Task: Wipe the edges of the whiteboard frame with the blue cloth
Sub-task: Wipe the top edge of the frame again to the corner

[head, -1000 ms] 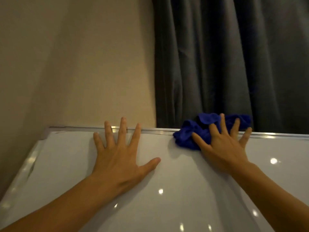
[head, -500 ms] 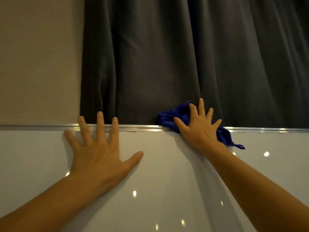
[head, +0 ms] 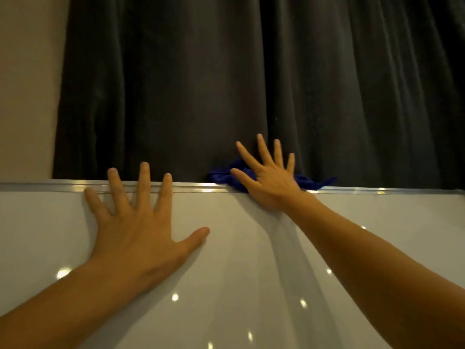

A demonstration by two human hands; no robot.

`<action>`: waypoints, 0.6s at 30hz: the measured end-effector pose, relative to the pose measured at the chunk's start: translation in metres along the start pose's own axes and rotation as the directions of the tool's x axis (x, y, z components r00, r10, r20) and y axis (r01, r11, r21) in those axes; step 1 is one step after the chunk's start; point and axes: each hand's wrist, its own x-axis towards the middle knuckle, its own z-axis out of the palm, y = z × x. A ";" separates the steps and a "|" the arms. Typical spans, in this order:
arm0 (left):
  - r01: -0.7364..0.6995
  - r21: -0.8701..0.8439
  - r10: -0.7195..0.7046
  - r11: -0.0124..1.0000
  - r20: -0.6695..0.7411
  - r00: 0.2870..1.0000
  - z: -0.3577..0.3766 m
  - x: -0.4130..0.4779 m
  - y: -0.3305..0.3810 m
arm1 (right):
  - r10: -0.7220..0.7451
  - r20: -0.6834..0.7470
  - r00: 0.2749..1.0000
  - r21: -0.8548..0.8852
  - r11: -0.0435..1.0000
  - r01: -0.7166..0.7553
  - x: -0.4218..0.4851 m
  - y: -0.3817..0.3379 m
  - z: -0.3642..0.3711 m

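Two spread hands, right hand (head: 270, 183) on blue cloth (head: 312, 183)

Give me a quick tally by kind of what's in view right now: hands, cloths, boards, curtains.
Hands: 2, the left hand flat on the board, the right hand pressing the cloth
Blue cloth: 1, on the top frame edge
Whiteboard: 1, with a silver frame
Dark curtain: 1
Total: 5

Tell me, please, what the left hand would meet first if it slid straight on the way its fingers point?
Probably the dark curtain behind the whiteboard frame, which the left hand fingertips already overlap; depth is unclear.
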 end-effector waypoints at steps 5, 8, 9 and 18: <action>-0.028 -0.006 0.028 1.000 0.006 1.000 0.009 0.001 0.032 | -0.343 -0.069 0.937 0.092 0.933 0.349 0.004 -0.064 0.021; -0.013 -0.012 0.013 1.000 0.010 1.000 0.013 -0.001 0.028 | -0.285 -0.080 0.955 0.011 0.958 0.287 0.002 -0.014 0.016; -0.017 -0.003 0.017 1.000 0.013 1.000 0.014 -0.001 0.026 | -0.232 -0.068 0.970 -0.014 0.973 0.232 -0.001 0.010 0.012; -0.003 0.040 0.000 0.999 0.068 0.998 0.012 0.005 0.106 | -0.401 -0.012 0.916 0.037 0.915 0.401 -0.007 0.048 0.007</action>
